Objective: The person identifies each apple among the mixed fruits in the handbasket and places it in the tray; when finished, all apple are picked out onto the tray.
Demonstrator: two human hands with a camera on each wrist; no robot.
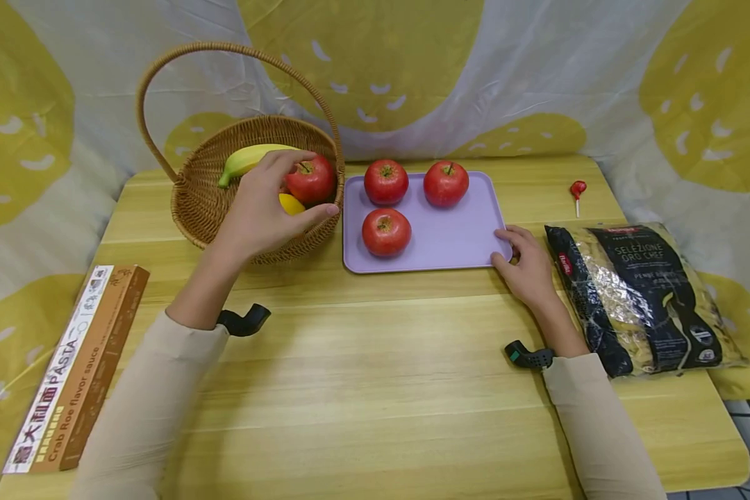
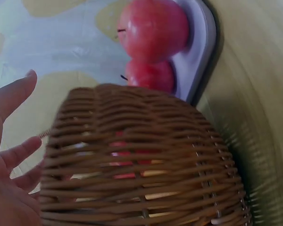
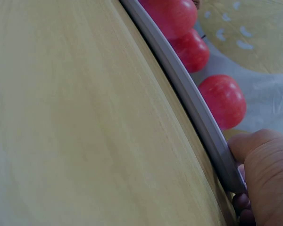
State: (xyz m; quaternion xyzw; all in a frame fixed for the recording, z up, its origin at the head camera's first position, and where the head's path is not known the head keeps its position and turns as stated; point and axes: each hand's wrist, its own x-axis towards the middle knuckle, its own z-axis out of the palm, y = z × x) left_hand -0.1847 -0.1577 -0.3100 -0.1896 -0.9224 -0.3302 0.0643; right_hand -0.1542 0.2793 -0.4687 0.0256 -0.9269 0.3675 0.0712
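My left hand [image 1: 259, 208] reaches over the wicker basket [image 1: 187, 215], thumb and fingers spread apart around a red apple [image 1: 315, 182] inside it. In the left wrist view the fingers [image 2: 21, 153] stand apart with nothing between them, and the basket wall [image 2: 141, 155] hides part of the hand. A banana [image 1: 246, 161] and a rounded yellow fruit [image 1: 291, 204] lie beside that apple. My right hand [image 1: 528, 267] grips the right edge of a purple tray [image 1: 453, 239], its thumb [image 3: 252, 141] at the rim. Three red apples [image 1: 386, 232] sit on the tray's left and back parts.
A long pasta box [image 1: 78, 368] lies along the table's left side. To the right is a bag of penne pasta [image 1: 650, 298], with a red lollipop [image 1: 578, 189] behind it. A patterned yellow and white cloth [image 1: 375, 83] hangs behind the table [image 1: 375, 375].
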